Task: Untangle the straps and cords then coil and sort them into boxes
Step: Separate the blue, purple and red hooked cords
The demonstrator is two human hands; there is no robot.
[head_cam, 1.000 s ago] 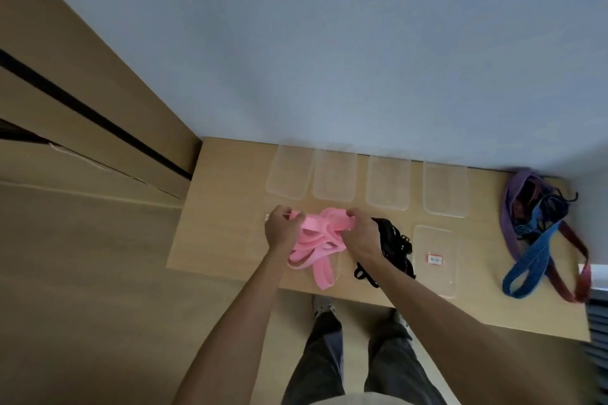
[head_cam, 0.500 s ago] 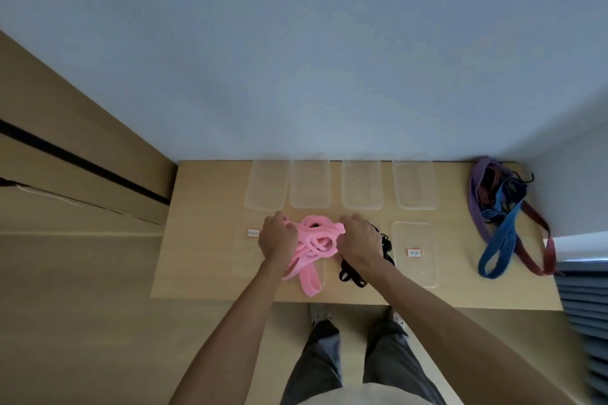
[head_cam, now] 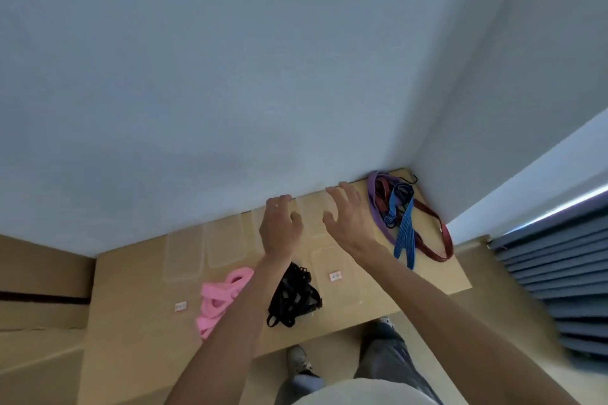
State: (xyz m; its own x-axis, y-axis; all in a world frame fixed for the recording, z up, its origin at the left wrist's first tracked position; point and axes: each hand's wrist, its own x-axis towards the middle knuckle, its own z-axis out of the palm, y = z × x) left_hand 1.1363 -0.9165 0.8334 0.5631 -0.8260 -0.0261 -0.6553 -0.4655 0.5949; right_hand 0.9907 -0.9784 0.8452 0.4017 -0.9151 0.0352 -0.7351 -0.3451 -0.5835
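A pink strap lies bunched on the wooden table at the front left. Right beside my left forearm sits a black cord bundle. A tangle of purple, dark red and blue straps lies in the far right corner. My left hand and my right hand hover with fingers spread above the far row of clear boxes, holding nothing. My right hand is just left of the tangle.
A clear box with a small label sits right of the black bundle. Another small label lies left of the pink strap. A wall runs along the table's back and right. Blue slats stand at the right.
Both hands let go of the pink strap and rose forward and to the right, toward the corner tangle. The head view swung right.
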